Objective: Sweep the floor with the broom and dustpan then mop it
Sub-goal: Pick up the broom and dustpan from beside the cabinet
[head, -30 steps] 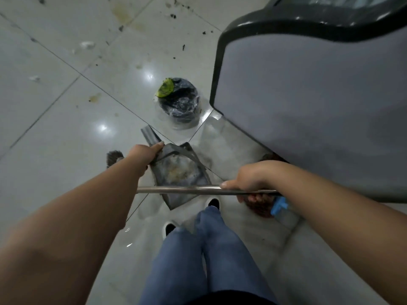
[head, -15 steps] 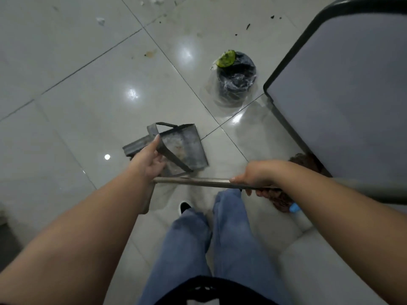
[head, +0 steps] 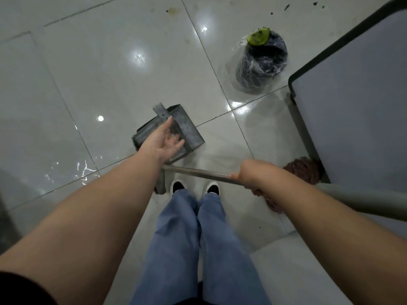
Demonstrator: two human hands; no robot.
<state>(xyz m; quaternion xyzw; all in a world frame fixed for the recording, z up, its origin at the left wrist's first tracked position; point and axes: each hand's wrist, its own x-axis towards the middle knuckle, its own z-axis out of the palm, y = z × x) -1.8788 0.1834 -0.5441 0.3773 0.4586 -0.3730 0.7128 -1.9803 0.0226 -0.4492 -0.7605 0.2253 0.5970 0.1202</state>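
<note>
Head view: left hand (head: 164, 139) fingers spread loose just above the dustpan (head: 176, 128) on the floor, likely letting it rest; right hand (head: 248, 175) fingers wrapped round the mop handle (head: 198, 171), steadying it.

Glossy grey tiled floor (head: 105, 69), metal dustpan (head: 187, 130), bagged bin (head: 262, 60), reddish mop head (head: 304, 170)

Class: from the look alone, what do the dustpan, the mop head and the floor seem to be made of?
Dustpan: probably sheet metal, dull grey, with folded edges and a flat strap handle.
Mop head: seemingly yarn or cotton string, reddish-brown, in matte looped strands.
Floor: likely glazed tile, glossy, with grout lines and mirrored lights.
</note>
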